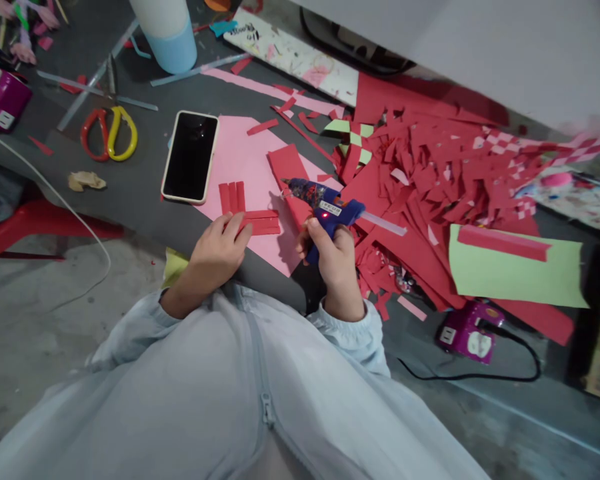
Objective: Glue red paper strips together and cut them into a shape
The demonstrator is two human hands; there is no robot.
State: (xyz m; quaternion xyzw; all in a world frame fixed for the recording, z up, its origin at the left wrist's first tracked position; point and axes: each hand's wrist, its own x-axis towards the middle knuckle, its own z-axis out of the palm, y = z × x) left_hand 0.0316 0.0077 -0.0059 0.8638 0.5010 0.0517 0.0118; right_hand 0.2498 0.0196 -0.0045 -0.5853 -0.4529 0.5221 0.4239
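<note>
My right hand (334, 257) is wrapped round the handle of a blue glue gun (325, 205). Its nozzle points left, a red light glows on its side, and a clear glue stick (386, 225) sticks out of the back. My left hand (219, 248) lies with its fingertips on red paper strips (263, 222) laid side by side; whether it grips them I cannot tell. Those strips meet upright red strips (232, 197) on a pink paper sheet (240, 150). A wider red paper piece (289, 173) lies under the glue gun's nozzle.
A phone (191, 157) lies left of the pink sheet, then scissors (109, 133). A bottle (173, 40) stands behind. Red paper scraps (420, 160) are heaped at right, near green paper (517, 273) and a purple box with a cord (470, 332). A red stool (45, 223) is at left.
</note>
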